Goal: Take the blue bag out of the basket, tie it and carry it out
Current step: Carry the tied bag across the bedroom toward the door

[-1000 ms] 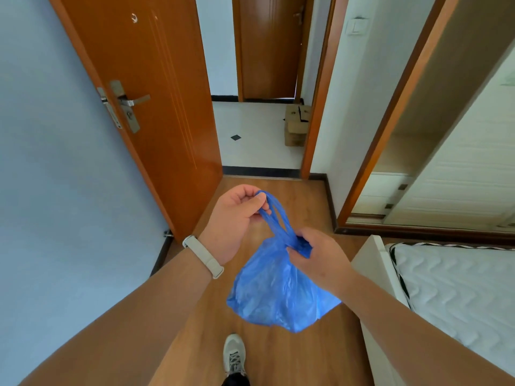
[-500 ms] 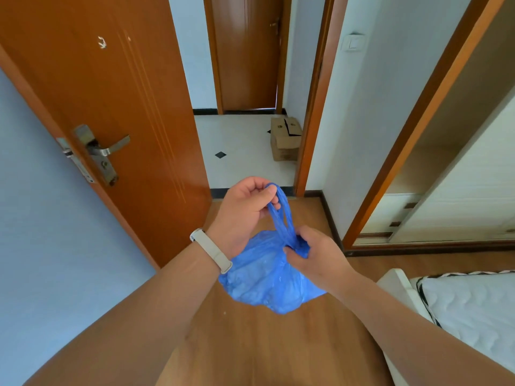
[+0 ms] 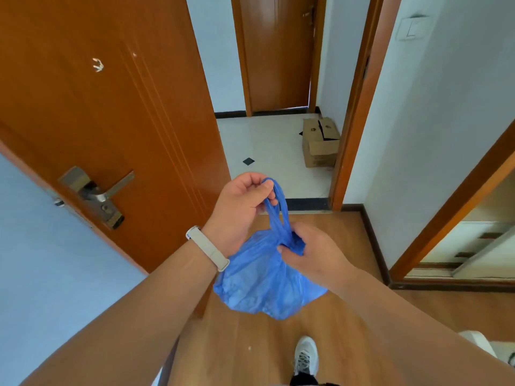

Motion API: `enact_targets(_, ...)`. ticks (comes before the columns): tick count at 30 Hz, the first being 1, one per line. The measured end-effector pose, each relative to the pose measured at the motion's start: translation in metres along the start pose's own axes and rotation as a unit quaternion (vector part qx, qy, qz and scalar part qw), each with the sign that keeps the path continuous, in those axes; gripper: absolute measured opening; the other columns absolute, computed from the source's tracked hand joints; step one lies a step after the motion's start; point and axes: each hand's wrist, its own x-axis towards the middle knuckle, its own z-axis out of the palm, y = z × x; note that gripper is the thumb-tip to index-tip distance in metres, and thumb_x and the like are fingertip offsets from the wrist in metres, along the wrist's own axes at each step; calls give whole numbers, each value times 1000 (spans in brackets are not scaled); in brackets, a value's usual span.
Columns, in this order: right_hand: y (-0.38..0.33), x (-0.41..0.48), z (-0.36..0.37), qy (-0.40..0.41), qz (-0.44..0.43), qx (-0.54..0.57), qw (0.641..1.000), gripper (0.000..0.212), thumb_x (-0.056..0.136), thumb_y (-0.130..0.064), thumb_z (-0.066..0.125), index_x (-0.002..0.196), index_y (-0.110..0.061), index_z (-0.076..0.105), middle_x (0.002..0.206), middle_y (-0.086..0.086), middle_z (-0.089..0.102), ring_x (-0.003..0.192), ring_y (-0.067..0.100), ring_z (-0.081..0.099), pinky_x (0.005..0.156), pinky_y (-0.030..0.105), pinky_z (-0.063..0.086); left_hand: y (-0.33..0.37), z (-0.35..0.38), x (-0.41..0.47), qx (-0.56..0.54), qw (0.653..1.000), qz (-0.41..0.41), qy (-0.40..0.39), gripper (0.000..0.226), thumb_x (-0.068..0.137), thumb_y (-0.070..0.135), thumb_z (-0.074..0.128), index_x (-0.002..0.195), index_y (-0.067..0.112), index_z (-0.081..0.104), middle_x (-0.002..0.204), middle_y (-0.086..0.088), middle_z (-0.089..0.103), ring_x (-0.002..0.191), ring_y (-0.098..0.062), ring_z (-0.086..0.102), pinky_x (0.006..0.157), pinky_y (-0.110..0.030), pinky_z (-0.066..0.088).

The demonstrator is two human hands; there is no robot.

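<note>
A blue plastic bag (image 3: 259, 282) hangs in front of me above the wooden floor, bulging at the bottom. My left hand (image 3: 239, 207) pinches the top of its twisted handle loops and holds them up. My right hand (image 3: 315, 252) grips the gathered neck of the bag just below the loops, where a knot-like bunch shows. A white band sits on my left wrist. No basket is in view.
An open orange door (image 3: 111, 112) with a metal handle stands close on the left. The doorway leads to a white tiled hall with a cardboard box (image 3: 320, 143) by the right frame. A wardrobe opening is at right, a bed corner (image 3: 479, 341) at lower right, my shoe (image 3: 306, 355) below.
I have walked closer to the doorway; the door and hall look larger and the bed has slid out of view. Both hands keep the same hold on the bag.
</note>
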Motion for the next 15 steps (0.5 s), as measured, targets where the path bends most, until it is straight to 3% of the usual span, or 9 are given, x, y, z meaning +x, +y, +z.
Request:
enact_targets(6,36,87,-22,-15,-6,-7,1000,12,78,-47,59,83,-42,49,73,-12,57,69,7,55,56,20,43,-3,18,90,38,999,-5,-2,10,93,7,51,87,5,59,67,-6,58,62,-14,56,65,-28,51)
enact_targets(10,59,127,-45,-6,-2,-13,1000,14,80,-41,61,84,-33,52,73,-11,55,65,12,53,58,30,47,-12,34,143,68,998,8,-10,12,93,9,53,84,10,61,65,-3,58,61,-14,53,63,-27,48)
enact_targets(15,90,156,-75,15,20,-24,999,17,81,-39,62,81,-43,46,72,-14,52,67,10,52,56,24,43,-23,57,202,66,997,9,-41,10,91,10,54,86,10,63,64,-1,57,61,-14,52,65,-31,45)
